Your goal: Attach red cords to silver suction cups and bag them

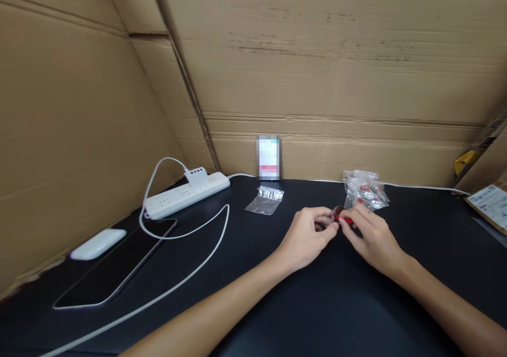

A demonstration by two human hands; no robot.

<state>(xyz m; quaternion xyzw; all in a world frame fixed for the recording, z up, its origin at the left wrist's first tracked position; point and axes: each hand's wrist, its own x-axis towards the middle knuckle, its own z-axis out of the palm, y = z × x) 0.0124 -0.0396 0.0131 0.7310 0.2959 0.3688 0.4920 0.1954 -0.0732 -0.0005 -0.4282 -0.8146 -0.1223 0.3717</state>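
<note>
My left hand [304,238] is closed, thumb and fingers pinching the edge of a small round disc [337,211] with a shiny rim. Against that disc is a small red piece [348,220], gripped between the thumb and fingers of my right hand [374,241]. Fingers cover much of both parts, so I cannot tell the exact kind of item or whether the two are joined. Just beyond my right hand lie clear plastic bags [366,188] with red and silvery round items inside. A flat clear bag [265,200] rests farther left.
Cardboard walls [317,72] enclose the black table [257,278]. On the left are a white power strip [186,194] with a charger and cable, a dark tablet [114,267] and a white case [99,244]. A blurred screen [268,158] stands at the back. A labelled package [491,206] sits far right.
</note>
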